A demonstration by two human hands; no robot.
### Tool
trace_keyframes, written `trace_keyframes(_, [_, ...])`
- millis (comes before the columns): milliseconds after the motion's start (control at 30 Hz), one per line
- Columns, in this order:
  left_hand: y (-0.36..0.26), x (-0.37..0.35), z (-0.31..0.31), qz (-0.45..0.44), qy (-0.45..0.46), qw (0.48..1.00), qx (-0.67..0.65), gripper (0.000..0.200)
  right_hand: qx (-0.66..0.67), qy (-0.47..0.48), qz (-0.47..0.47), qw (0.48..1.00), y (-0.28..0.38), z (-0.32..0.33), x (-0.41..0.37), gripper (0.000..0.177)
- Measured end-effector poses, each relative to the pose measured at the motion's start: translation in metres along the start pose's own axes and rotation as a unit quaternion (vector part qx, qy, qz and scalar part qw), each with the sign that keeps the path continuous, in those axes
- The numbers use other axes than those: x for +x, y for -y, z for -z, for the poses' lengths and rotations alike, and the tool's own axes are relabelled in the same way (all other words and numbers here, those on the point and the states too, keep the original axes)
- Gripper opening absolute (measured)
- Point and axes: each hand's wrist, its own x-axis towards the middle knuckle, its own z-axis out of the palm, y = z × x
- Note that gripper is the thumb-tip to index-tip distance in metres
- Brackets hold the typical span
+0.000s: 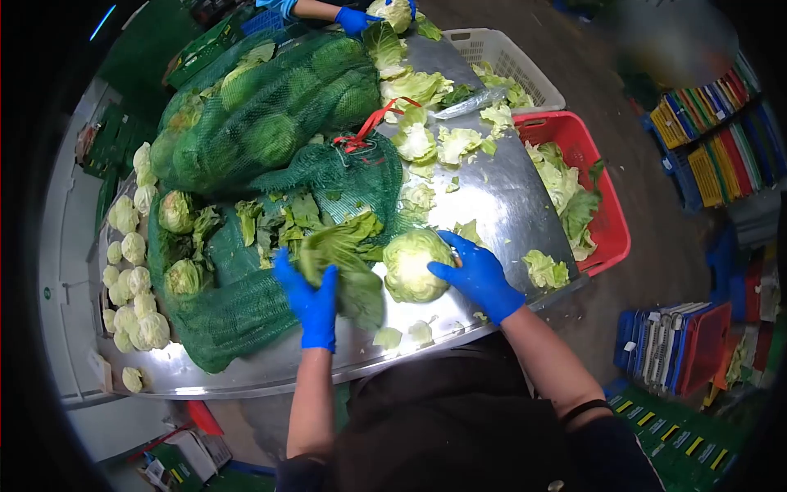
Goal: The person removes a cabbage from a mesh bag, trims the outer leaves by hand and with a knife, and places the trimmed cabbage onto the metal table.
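Observation:
My right hand [482, 280], in a blue glove, grips a pale trimmed cabbage [412, 264] from its right side, thumb and fingers pressed against it. To its left, my left hand [309, 300], gloved the same, has its thumb and fingers spread. Just beyond those fingers is a large loose green cabbage leaf [348, 275], slightly blurred. A green mesh sack [229, 324] lies opened out on the metal table [525, 209], with untrimmed cabbages [187, 279] and torn leaves on it.
Full mesh sacks of cabbages [270, 139] lie at the back left. Trimmed cabbages [135, 303] line the left edge. A red crate [611, 230] and a white crate [492, 51] with leaves stand right. Across the table, another person's gloved hand [354, 20] is near a cabbage.

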Motion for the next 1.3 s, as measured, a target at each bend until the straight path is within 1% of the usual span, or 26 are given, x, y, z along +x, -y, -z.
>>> trace_keyframes(33, [-0.023, -0.004, 0.012, -0.144, -0.066, 0.978, 0.135, 0.079, -0.002, -0.001, -0.022, 1.0, 0.0, 0.004, -0.004, 0.079])
trace_keyframes(67, [-0.035, -0.007, 0.018, -0.281, -0.128, 0.914, 0.264, 0.08, -0.003, -0.002, -0.046, 0.999, 0.0, 0.005, -0.009, 0.077])
trace_keyframes(100, [-0.034, -0.014, 0.013, -0.278, -0.129, 0.915, 0.264, 0.08, 0.0, -0.031, -0.059, 0.998, -0.009, -0.002, -0.009, 0.073])
trace_keyframes(167, [-0.032, -0.036, -0.013, -0.221, 0.091, 0.967, 0.09, 0.085, -0.006, -0.061, -0.069, 0.996, -0.005, -0.008, -0.015, 0.071])
trace_keyframes(200, [-0.021, -0.045, -0.031, -0.094, 0.168, 0.98, 0.043, 0.091, -0.01, -0.095, -0.08, 0.992, -0.003, -0.012, -0.018, 0.069])
trace_keyframes(233, [-0.03, -0.051, -0.047, -0.048, 0.202, 0.976, 0.069, 0.099, -0.025, -0.109, -0.09, 0.99, -0.003, -0.015, -0.022, 0.063])
trace_keyframes(267, [-0.034, -0.049, -0.064, 0.031, 0.244, 0.969, -0.028, 0.105, -0.029, -0.108, -0.086, 0.99, -0.006, -0.012, -0.023, 0.063])
trace_keyframes(333, [-0.019, -0.043, -0.09, -0.075, 0.191, 0.977, 0.057, 0.108, -0.018, -0.057, -0.08, 0.995, -0.012, -0.001, -0.024, 0.058])
trace_keyframes(400, [-0.014, -0.044, -0.096, -0.078, 0.191, 0.975, 0.079, 0.108, -0.025, -0.071, -0.067, 0.995, -0.012, 0.012, -0.016, 0.058])
trace_keyframes(467, [-0.018, -0.04, -0.097, -0.089, 0.197, 0.97, 0.107, 0.108, -0.068, -0.037, -0.086, 0.993, 0.02, 0.025, -0.006, 0.06])
trace_keyframes(500, [-0.02, -0.041, -0.096, -0.106, 0.206, 0.965, 0.12, 0.107, -0.066, -0.062, -0.023, 0.996, 0.009, 0.012, -0.002, 0.061])
trace_keyframes(600, [-0.017, -0.04, -0.093, -0.102, 0.224, 0.963, 0.106, 0.103, -0.093, -0.011, -0.002, 0.996, 0.002, 0.01, 0.021, 0.062])
trace_keyframes(667, [-0.018, -0.035, -0.092, -0.085, 0.227, 0.967, 0.075, 0.102, -0.089, -0.012, -0.014, 0.996, 0.004, 0.017, 0.027, 0.061])
trace_keyframes(733, [-0.022, -0.031, -0.093, -0.115, 0.24, 0.96, 0.081, 0.102, -0.043, 0.018, -0.038, 0.998, -0.008, 0.024, 0.034, 0.053])
trace_keyframes(767, [-0.021, -0.029, -0.096, -0.116, 0.24, 0.961, 0.079, 0.102, 0.033, -0.009, -0.017, 0.999, -0.023, 0.021, 0.038, 0.046])
trace_keyframes(800, [-0.019, -0.027, -0.099, -0.142, 0.242, 0.954, 0.106, 0.103, 0.03, -0.01, -0.016, 0.999, -0.037, 0.019, 0.041, 0.046])
trace_keyframes(867, [-0.02, -0.029, -0.102, -0.169, 0.242, 0.947, 0.129, 0.104, 0.129, -0.059, -0.066, 0.988, -0.06, 0.02, 0.046, 0.041])
trace_keyframes(900, [-0.023, -0.029, -0.101, -0.171, 0.267, 0.937, 0.148, 0.104, 0.128, -0.113, -0.056, 0.984, -0.082, 0.022, 0.049, 0.036])
trace_keyframes(967, [-0.02, -0.026, -0.098, -0.172, 0.297, 0.927, 0.15, 0.104, -0.098, -0.143, -0.1, 0.98, -0.127, 0.038, 0.047, 0.034])
trace_keyframes(1000, [-0.016, -0.022, -0.092, -0.177, 0.295, 0.927, 0.149, 0.104, -0.115, -0.183, -0.15, 0.965, -0.121, 0.047, 0.033, 0.034])
trace_keyframes(1067, [-0.01, -0.012, -0.082, -0.188, 0.335, 0.92, 0.074, 0.104, -0.256, -0.138, -0.134, 0.947, -0.12, 0.066, 0.028, 0.048])
trace_keyframes(1133, [-0.013, -0.001, -0.079, -0.194, 0.378, 0.903, 0.065, 0.104, -0.139, -0.245, 0.06, 0.958, -0.077, 0.051, 0.014, 0.063])
trace_keyframes(1200, [-0.028, 0.011, -0.082, -0.26, 0.465, 0.843, 0.078, 0.103, -0.067, -0.119, 0.012, 0.99, -0.02, 0.041, 0.008, 0.073])
trace_keyframes(1233, [-0.021, 0.01, -0.086, -0.247, 0.446, 0.859, 0.042, 0.104, -0.083, -0.028, -0.043, 0.995, -0.007, 0.04, 0.006, 0.07])
trace_keyframes(1267, [-0.014, 0.006, -0.087, -0.25, 0.448, 0.857, 0.045, 0.104, -0.02, -0.043, 0.057, 0.997, -0.023, 0.025, 0.011, 0.059])
trace_keyframes(1300, [-0.006, 0.0, -0.088, -0.208, 0.359, 0.91, 0.025, 0.105, 0.03, -0.081, 0.021, 0.996, -0.041, 0.019, 0.011, 0.05])
